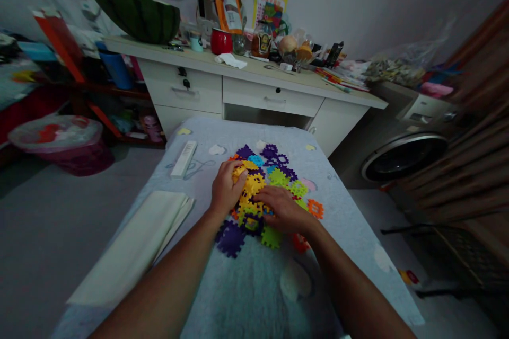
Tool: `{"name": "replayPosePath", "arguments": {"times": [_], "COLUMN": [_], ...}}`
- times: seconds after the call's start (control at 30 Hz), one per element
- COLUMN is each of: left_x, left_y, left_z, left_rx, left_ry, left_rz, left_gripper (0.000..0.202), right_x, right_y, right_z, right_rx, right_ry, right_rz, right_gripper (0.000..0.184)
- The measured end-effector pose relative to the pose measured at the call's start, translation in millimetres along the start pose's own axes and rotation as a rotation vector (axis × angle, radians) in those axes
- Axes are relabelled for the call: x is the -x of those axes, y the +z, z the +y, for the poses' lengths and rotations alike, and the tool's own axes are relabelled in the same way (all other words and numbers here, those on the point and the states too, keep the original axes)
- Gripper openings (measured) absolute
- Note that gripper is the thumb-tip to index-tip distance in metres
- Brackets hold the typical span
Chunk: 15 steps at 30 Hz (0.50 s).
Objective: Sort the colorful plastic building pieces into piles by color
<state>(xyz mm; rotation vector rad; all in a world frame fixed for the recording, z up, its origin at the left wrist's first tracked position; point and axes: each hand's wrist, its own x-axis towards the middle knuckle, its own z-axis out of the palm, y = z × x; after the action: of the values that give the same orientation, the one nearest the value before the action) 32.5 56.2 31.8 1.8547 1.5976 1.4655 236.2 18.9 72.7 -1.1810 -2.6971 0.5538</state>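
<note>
A pile of flat plastic interlocking pieces with toothed edges lies on the cloth-covered table. My left hand (228, 186) is closed round several yellow interlocking pieces (253, 184) at the pile's left side, thumb on top. From the right, my right hand (283, 207) reaches in with bent fingers gripping the lower edge of the same yellow pieces; its fingertips are partly hidden. Purple pieces (231, 238) lie nearest to me and at the back. Green pieces (279, 176) spread right of the yellow ones, and an orange square frame piece (315, 208) lies at the right edge.
On the table's left are a folded white cloth (135, 246) and a narrow white box (184, 159). A cluttered white desk (254, 85) stands behind. To the right is a washing machine (401, 137); a pink lined bin (71, 153) stands on the left floor.
</note>
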Motion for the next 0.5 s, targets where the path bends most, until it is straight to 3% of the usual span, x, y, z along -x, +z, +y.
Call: {"name": "replayPosePath", "arguments": {"times": [0.37,0.5], "left_x": [9.5,16.7], "left_y": [-3.4,-5.4], "left_z": [8.4,18.0], "left_rx": [0.024,0.033], "left_ry": [0.158,0.162], "left_rz": [-0.148,-0.175], "left_gripper": [0.035,0.03], "right_x": [-30.4,-36.1], "right_y": [-0.7,-5.9], "right_z": [26.2,40.3], "right_rx": [0.124,0.178], "right_ry": [0.234,0.364], "right_rz": [0.016,0.067], "right_gripper": [0.057,0.048]}}
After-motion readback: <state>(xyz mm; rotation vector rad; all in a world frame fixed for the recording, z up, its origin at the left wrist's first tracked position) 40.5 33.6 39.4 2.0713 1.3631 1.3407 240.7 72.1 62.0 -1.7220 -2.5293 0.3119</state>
